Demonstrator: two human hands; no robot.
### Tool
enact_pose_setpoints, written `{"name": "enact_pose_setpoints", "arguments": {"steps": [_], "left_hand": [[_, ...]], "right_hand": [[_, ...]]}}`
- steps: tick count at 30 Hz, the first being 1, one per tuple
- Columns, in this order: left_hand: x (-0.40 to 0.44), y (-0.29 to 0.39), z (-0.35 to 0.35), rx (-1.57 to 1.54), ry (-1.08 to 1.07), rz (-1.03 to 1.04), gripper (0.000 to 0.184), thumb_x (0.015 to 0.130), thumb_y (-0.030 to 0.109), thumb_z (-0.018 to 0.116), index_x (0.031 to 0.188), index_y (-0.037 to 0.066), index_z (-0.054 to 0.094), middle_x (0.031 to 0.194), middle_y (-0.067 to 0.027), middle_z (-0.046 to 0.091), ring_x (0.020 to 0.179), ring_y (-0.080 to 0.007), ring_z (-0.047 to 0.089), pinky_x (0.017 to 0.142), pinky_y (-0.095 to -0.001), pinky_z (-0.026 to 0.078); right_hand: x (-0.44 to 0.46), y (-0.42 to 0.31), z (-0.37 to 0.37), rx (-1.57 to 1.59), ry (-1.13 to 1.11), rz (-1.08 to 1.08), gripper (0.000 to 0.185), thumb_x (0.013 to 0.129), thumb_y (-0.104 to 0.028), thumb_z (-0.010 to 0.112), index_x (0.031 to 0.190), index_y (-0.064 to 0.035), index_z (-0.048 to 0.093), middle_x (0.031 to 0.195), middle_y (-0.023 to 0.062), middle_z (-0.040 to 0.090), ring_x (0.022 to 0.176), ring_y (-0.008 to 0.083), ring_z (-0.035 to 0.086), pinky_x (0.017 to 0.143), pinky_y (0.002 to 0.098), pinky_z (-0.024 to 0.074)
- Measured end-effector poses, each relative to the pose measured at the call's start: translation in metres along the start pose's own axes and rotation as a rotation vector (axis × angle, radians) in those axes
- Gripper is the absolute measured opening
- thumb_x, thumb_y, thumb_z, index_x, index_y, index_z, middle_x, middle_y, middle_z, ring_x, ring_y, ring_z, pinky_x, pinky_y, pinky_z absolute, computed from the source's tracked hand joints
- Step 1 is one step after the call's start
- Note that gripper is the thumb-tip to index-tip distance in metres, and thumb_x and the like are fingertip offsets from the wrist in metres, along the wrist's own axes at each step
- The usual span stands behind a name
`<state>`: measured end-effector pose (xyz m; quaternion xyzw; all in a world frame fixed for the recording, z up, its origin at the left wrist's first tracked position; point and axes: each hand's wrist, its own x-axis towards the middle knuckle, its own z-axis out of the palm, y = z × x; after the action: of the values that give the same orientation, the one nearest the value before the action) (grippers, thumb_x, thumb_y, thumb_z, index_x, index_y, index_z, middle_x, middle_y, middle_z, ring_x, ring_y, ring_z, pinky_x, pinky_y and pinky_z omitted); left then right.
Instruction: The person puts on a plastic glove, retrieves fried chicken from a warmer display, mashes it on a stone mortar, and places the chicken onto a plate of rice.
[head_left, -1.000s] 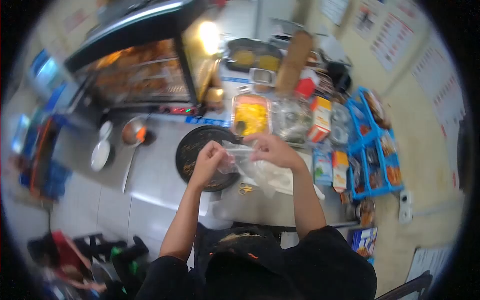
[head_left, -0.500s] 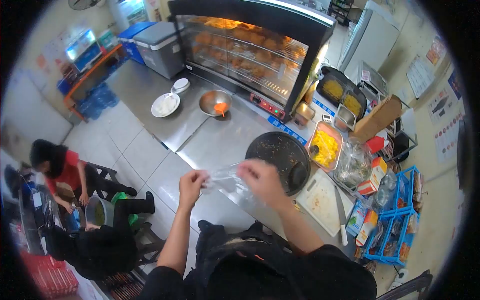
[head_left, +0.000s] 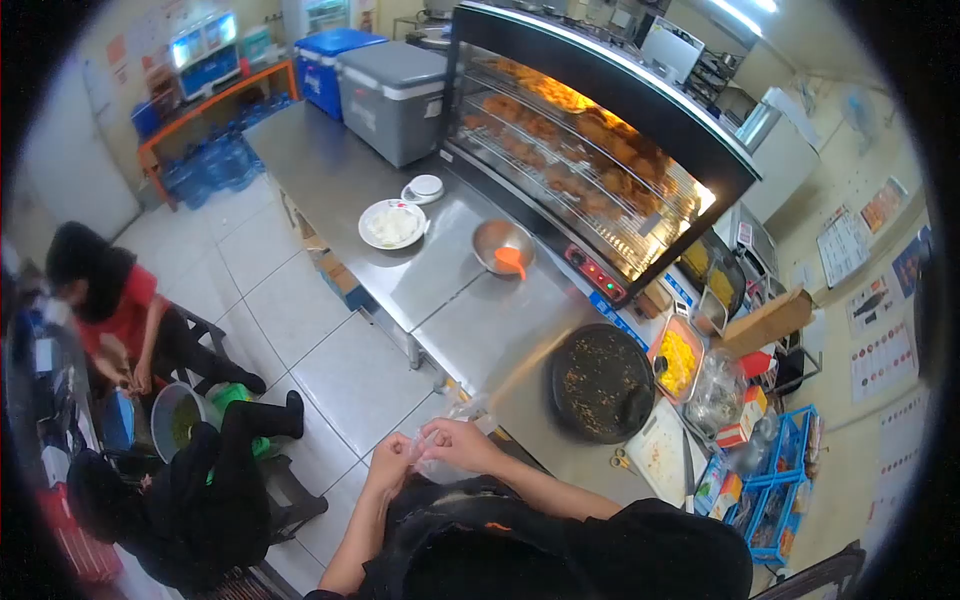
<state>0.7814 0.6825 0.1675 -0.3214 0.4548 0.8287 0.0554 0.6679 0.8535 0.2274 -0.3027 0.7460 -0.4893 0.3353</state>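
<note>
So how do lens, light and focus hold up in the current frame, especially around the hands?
Head view throughout: fisheye bending with black corners; the heated display cabinet glares brightest at its lower right; the steel counter carries soft reflections; left hand and right hand are readable, but the clear plastic film they pinch is faint.

This is a commercial kitchen, apparently part of a food shop. A lit glass warming cabinet [head_left: 690,150] (its racks loaded with browned, fried-looking pieces) stands on a long steel bench [head_left: 480,335]. Further along are a wide black pan [head_left: 572,412], a cutting board [head_left: 658,448] and chopped yellow food [head_left: 678,358]. Large cool boxes [head_left: 392,105], printed wall sheets [head_left: 842,250] and a tiled floor [head_left: 300,345] complete the workplace.
</note>
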Motion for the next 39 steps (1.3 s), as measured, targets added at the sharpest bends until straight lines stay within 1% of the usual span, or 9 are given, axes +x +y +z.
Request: {"name": "enact_pose_setpoints", "arguments": {"steps": [4,10,16,23,25,28,32,35,39], "left_hand": [[0.019,0.003,-0.070,0.607,0.191,0.389,0.010,0.082,0.003,0.078,0.084,0.004,0.068,0.081,-0.0060,0.066,0.071,-0.0139,0.066,0.056,-0.0271,0.052],[0.024,0.077,-0.058,0.672,0.136,0.237,0.012,0.080,-0.002,0.073,0.092,-0.001,0.074,0.076,-0.0050,0.065,0.059,-0.0115,0.064,0.050,-0.0274,0.051],[0.096,0.137,-0.048,0.960,0.134,0.418,0.015,0.078,0.004,0.077,0.093,0.003,0.076,0.081,-0.0118,0.070,0.068,-0.0224,0.068,0.064,-0.0343,0.055],[0.173,0.212,-0.014,1.282,0.012,0.494,0.021,0.080,0.002,0.061,0.093,0.007,0.077,0.088,-0.0210,0.068,0.085,-0.0397,0.067,0.082,-0.0466,0.054],[0.190,0.236,-0.004,1.276,-0.061,0.605,0.023,0.081,0.001,0.060,0.096,0.007,0.076,0.088,-0.0198,0.067,0.083,-0.0396,0.066,0.080,-0.0470,0.054],[0.209,0.279,0.024,1.223,-0.122,0.743,0.023,0.084,0.002,0.067,0.106,0.006,0.072,0.092,-0.0144,0.066,0.077,-0.0307,0.066,0.072,-0.0391,0.054],[0.224,0.293,0.047,1.035,-0.115,0.657,0.023,0.084,0.010,0.079,0.104,0.003,0.068,0.097,-0.0093,0.066,0.073,-0.0176,0.065,0.064,-0.0286,0.053],[0.256,0.282,0.064,0.972,-0.093,0.641,0.025,0.084,0.014,0.081,0.102,0.002,0.069,0.098,-0.0140,0.068,0.074,-0.0217,0.068,0.066,-0.0316,0.054],[0.292,0.288,0.082,1.035,-0.116,0.732,0.025,0.086,0.020,0.082,0.093,-0.001,0.071,0.084,-0.0125,0.072,0.063,-0.0174,0.065,0.059,-0.0304,0.051]], "right_hand": [[0.031,-0.009,0.010,-0.223,0.077,0.300,0.027,0.085,-0.015,0.072,0.106,0.0000,0.063,0.089,0.0144,0.069,0.081,0.0214,0.067,0.075,0.0344,0.0525],[0.072,-0.049,0.037,-0.391,-0.171,-0.635,0.028,0.085,-0.003,0.062,0.112,-0.0005,0.059,0.122,0.0221,0.060,0.107,0.0354,0.063,0.090,0.0475,0.0513],[0.154,-0.024,0.046,-0.720,-0.427,-0.103,0.019,0.087,-0.005,0.056,0.103,-0.0006,0.065,0.092,0.0191,0.069,0.084,0.0368,0.071,0.070,0.0480,0.0558],[0.281,0.034,0.046,-0.727,-0.167,-0.613,0.028,0.089,-0.021,0.061,0.110,-0.0022,0.065,0.100,0.0189,0.070,0.102,0.0346,0.067,0.089,0.0491,0.0501],[0.326,0.046,0.035,-0.453,-0.514,-0.082,0.045,0.093,-0.037,0.061,0.130,-0.0117,0.064,0.130,0.0153,0.065,0.135,0.0311,0.050,0.107,0.0480,0.0430],[0.398,0.123,0.042,-0.118,0.034,-0.423,0.054,0.097,-0.037,0.059,0.144,-0.0118,0.049,0.141,0.0165,0.057,0.135,0.0332,0.050,0.107,0.0466,0.0440],[0.389,0.042,-0.071,0.894,0.264,-0.032,0.059,0.107,-0.047,0.046,0.156,-0.0156,0.038,0.156,0.0076,0.040,0.126,0.0173,0.051,0.105,0.0395,0.0436],[0.359,0.005,-0.112,1.579,-0.038,0.101,0.062,0.109,-0.046,0.040,0.161,-0.0163,0.026,0.156,0.0092,0.040,0.124,0.0151,0.051,0.107,0.0354,0.0419],[0.376,0.024,-0.120,1.281,0.318,-0.225,0.062,0.102,-0.059,0.045,0.149,-0.0199,0.039,0.148,0.0080,0.046,0.133,0.0216,0.049,0.113,0.0404,0.0406]]}}
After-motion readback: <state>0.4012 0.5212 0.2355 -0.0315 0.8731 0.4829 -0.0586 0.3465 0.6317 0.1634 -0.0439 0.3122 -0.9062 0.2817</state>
